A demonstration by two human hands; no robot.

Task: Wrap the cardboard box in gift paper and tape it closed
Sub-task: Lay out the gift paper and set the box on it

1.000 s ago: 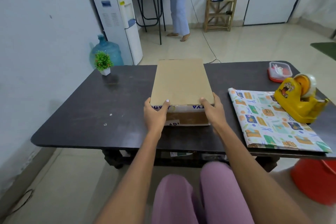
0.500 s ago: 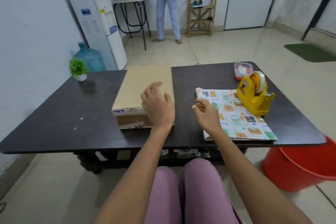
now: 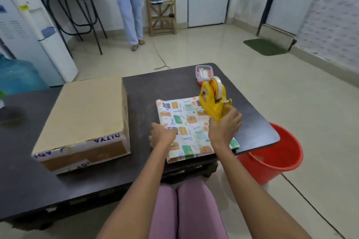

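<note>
- Head view: task barely begun, cardboard box [image 3: 83, 120] sits bare on the dark table [image 3: 174, 79], left of centre, no paper on it, no tape applied.
- Gift paper [image 3: 191, 128] lies folded flat on the table, to the right of the box and apart from it, near the table's right front edge. Not unfolded yet.
- Right hand [image 3: 225, 128] closed around the base of the yellow tape dispenser [image 3: 212, 101], which is tilted up over the paper's far right part; whether it is fully clear of the sheet, can't tell.
- Left hand [image 3: 162, 136] rests on the paper's left edge, fingers curled; pinching the sheet or just pressing on it, can't tell.
- Judgement: step in hand looks like clearing the dispenser off the paper so the sheet can be freed.
- Left to do: spread paper, set box on it, fold the sides over, tape seams and ends. Essentially everything.
- Also around: small clear container with red lid [image 3: 204, 72] at the far table edge, red bucket [image 3: 272, 157] on the floor right of the table, another person standing at the back of the room.
</note>
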